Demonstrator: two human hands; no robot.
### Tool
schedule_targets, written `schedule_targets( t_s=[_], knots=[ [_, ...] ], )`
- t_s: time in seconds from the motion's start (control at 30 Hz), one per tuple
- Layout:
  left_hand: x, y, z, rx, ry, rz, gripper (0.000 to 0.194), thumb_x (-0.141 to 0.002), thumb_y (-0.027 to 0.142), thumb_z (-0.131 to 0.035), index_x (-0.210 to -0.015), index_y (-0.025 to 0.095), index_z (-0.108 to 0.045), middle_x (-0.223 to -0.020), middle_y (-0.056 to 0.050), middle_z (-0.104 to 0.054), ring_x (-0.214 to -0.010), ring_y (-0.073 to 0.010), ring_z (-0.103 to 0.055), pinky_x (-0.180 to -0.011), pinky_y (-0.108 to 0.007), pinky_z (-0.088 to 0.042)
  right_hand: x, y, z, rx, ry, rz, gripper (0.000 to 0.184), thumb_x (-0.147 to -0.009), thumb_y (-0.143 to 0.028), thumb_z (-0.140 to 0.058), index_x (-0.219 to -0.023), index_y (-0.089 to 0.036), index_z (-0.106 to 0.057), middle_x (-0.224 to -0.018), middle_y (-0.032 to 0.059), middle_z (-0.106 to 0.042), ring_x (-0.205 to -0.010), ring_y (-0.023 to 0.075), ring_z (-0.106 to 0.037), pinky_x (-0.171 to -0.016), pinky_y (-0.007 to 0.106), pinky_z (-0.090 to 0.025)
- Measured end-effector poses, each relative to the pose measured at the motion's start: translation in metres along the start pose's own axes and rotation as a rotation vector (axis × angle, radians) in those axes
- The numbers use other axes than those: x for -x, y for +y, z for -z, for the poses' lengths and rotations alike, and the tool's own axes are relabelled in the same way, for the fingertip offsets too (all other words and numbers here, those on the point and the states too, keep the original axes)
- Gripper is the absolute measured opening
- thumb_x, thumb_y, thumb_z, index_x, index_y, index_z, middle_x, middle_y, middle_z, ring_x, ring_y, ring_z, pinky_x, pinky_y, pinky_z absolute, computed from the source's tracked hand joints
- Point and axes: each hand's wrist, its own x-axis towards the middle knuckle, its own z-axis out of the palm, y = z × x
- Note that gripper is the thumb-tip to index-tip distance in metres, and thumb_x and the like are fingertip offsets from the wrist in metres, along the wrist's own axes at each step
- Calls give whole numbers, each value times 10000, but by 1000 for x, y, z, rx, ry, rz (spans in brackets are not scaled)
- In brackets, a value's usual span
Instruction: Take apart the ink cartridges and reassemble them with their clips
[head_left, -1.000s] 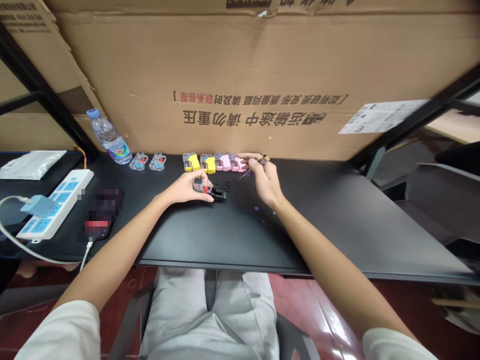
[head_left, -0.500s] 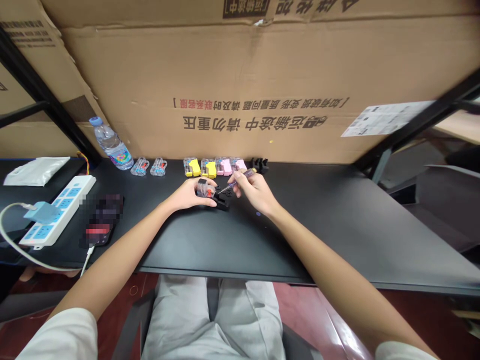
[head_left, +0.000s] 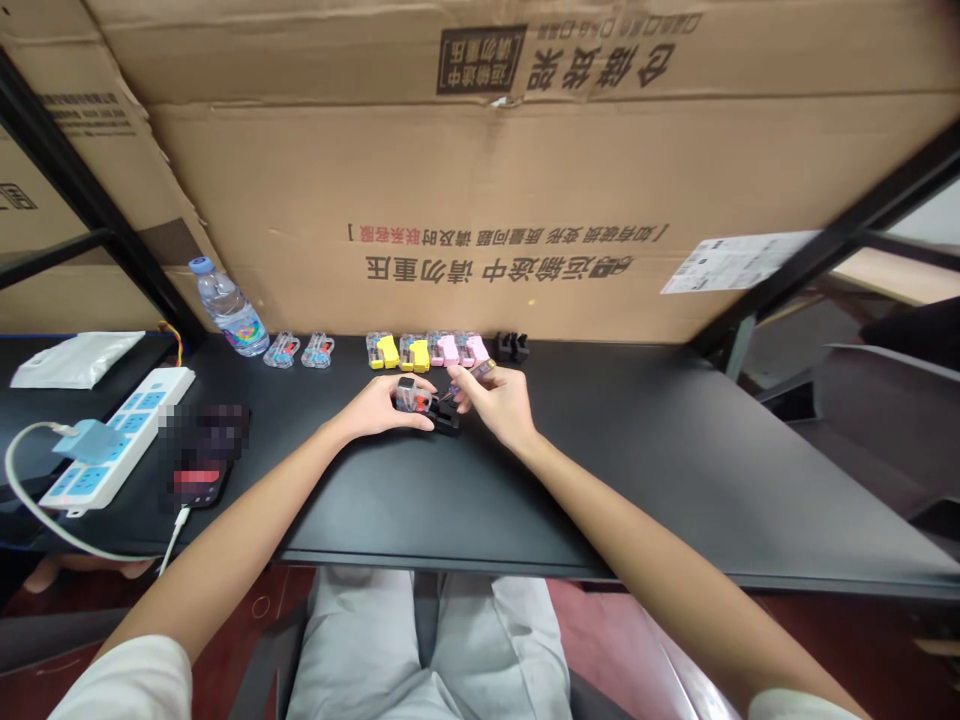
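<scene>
My left hand point(head_left: 373, 410) is closed around a small clear plastic casing point(head_left: 411, 396) with a black top and a red part inside. Just right of the casing, a black plastic piece point(head_left: 445, 419) lies against it on the table. In my right hand point(head_left: 501, 402) is a slim screwdriver point(head_left: 484, 369), gripped by its handle and slanting down to the left. Its tip is beside the casing's right side; whether it touches is too small to tell. My right fingers partly cover the shaft.
Along the cardboard stand two clear casings point(head_left: 318, 350), yellow-and-clear ones point(head_left: 385, 351), pink-and-clear ones point(head_left: 472, 348) and black pieces point(head_left: 513, 346). At the left are a water bottle point(head_left: 234, 310), a white power strip point(head_left: 124, 435), a phone point(head_left: 210, 455) and a white packet point(head_left: 75, 360).
The head view has tilted up slightly. My right hand has come closer to the casing, and the screwdriver shows less of its shaft. My left hand keeps its hold.
</scene>
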Motion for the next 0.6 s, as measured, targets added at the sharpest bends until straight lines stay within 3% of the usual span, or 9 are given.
schedule_targets(
  t_s=[0.13, 0.33, 0.6],
  knots=[
    [0, 1, 0, 13, 4, -17, 621, -699, 378, -983, -1243, 171, -767, -1241, -117, -789, -1066, -250, -748, -1006, -391, -569, -2, -3, 2, -36, 56, -39, 615, -835, -763, -775, -654, -175, -755, -567, 73, -729, -440, 188, -676, -453, 276, -539],
    [2, 7, 3, -15, -1, -55, 453, -716, 390, -971, -1051, 144, -791, -1022, -81, -809, -922, -216, -747, -903, -348, -578, -5, -12, 13, -80, 105, 3, 596, -871, -736, -761, -687, -169, -748, -557, 57, -698, -435, 163, -637, -459, 276, -525],
    [2, 12, 8, -141, 104, -284, 370, -781, 430, -946, -993, 170, -791, -1033, -93, -792, -965, -224, -743, -959, -377, -560, -3, -19, 15, -110, 130, 40, 626, -868, -776, -735, -675, -181, -738, -546, 46, -671, -435, 153, -610, -441, 277, -500]
  ],
)
